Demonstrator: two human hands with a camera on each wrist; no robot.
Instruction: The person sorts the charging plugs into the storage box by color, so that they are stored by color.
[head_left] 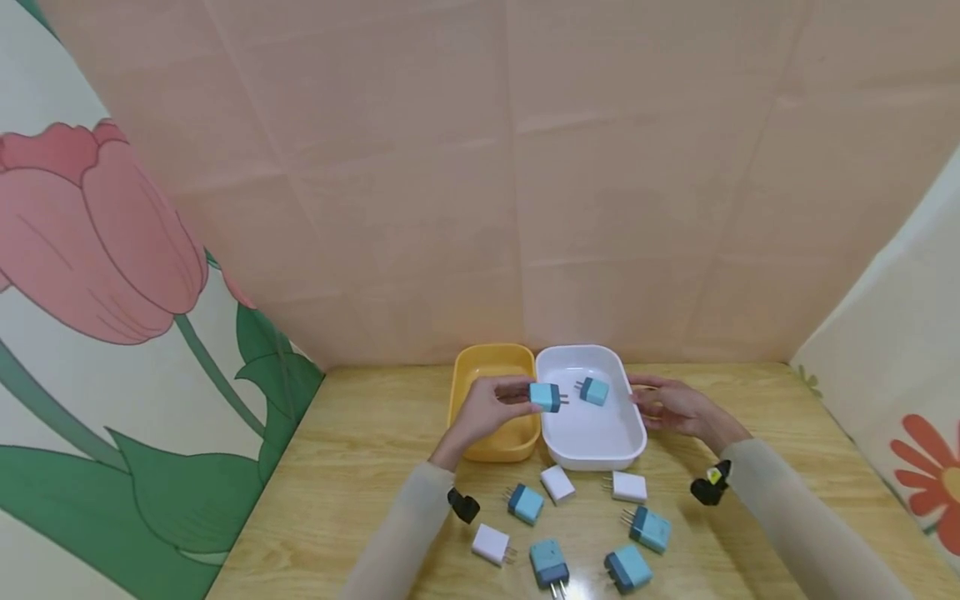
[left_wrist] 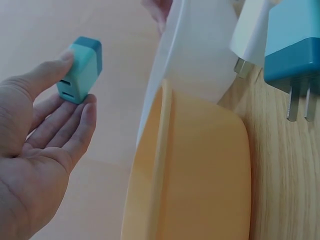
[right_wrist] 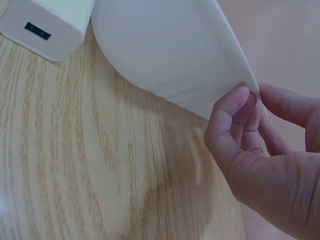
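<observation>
My left hand point(head_left: 486, 410) pinches a blue charger point(head_left: 544, 397) between thumb and fingers, above where the two bins meet. In the left wrist view that charger point(left_wrist: 81, 70) shows two port slots facing the palm. The right hand point(head_left: 675, 408) holds the right rim of the white bin point(head_left: 592, 462); in the right wrist view the thumb and fingers point(right_wrist: 225, 112) pinch its edge. One blue charger point(head_left: 595, 392) lies inside the white bin. Left of it stands the yellow bin point(head_left: 498, 454), partly hidden behind my left hand.
In front of the bins lie several loose chargers: white ones point(head_left: 557, 484) point(head_left: 628, 487) point(head_left: 491, 544) and blue ones point(head_left: 526, 504) point(head_left: 649, 529) point(head_left: 628, 569) point(head_left: 550, 562). A pink cloth backdrop point(head_left: 510, 208) rises behind the wooden table point(head_left: 345, 500).
</observation>
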